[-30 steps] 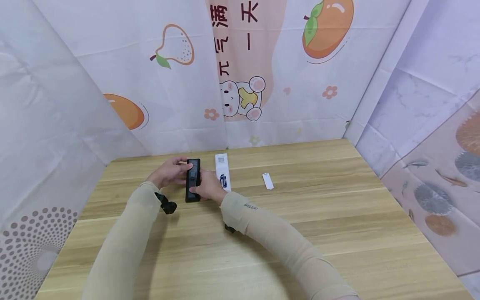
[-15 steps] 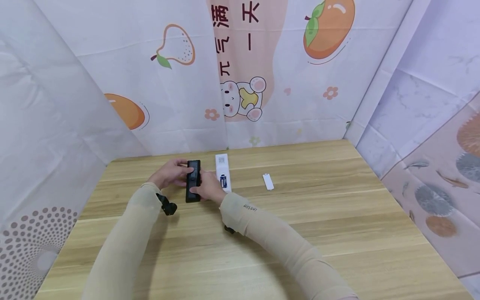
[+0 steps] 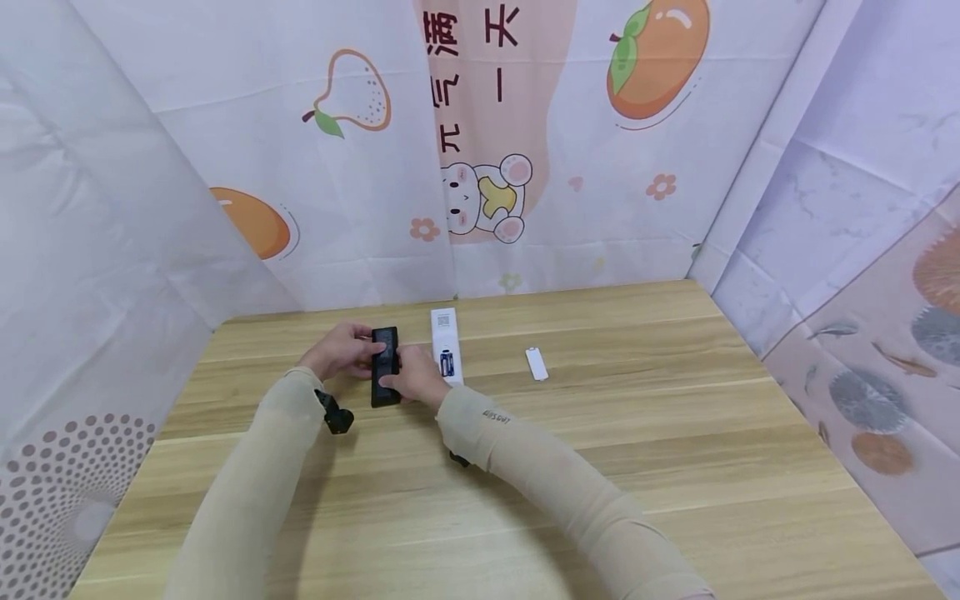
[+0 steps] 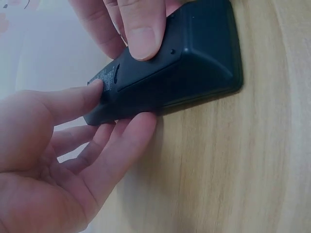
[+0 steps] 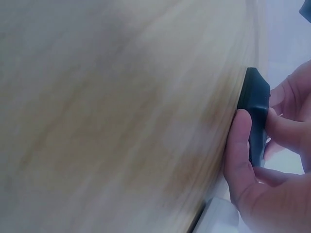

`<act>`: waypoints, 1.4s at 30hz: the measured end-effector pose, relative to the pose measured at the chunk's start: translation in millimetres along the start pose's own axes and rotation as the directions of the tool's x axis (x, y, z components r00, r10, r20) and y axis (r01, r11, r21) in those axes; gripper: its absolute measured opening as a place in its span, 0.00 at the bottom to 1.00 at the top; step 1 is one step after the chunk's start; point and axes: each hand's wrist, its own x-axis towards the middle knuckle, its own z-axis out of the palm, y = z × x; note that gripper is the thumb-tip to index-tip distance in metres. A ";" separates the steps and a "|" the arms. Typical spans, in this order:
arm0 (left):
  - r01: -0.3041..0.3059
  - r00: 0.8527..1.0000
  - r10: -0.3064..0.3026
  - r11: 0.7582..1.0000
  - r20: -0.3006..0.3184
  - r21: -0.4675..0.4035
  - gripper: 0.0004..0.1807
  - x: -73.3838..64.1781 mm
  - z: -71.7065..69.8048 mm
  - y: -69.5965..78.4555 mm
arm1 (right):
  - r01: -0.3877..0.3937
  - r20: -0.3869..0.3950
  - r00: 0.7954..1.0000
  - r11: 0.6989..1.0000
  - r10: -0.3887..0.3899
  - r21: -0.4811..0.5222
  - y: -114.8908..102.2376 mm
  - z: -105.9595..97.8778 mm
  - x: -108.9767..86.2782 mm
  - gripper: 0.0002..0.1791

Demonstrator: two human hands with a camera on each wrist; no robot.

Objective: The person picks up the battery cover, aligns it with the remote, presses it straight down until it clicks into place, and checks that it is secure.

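Note:
A black remote control is held between both hands with its back facing up. My left hand grips its far part from the left, thumb on the back and fingers along the side, as the left wrist view shows. From the right, my right hand grips the near part, its thumb pressing the battery cover. In the right wrist view the right fingers lie along the edge of the remote, close over the table.
Just right of the hands lies a white remote control, its battery compartment uncovered with blue batteries inside. A loose white battery cover rests farther right on the wooden table. A printed curtain hangs along the back edge.
The far end of the black remote control has shifted slightly toward me, with the left hand moving along. The right hand stays nearly in place on it.

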 end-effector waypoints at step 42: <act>0.076 0.993 -0.062 0.986 -0.096 0.148 0.33 3.5 15.8 16.2 | 0.057 -0.021 0.998 0.990 -0.060 -0.126 1.1 0.0 -4.5 0.24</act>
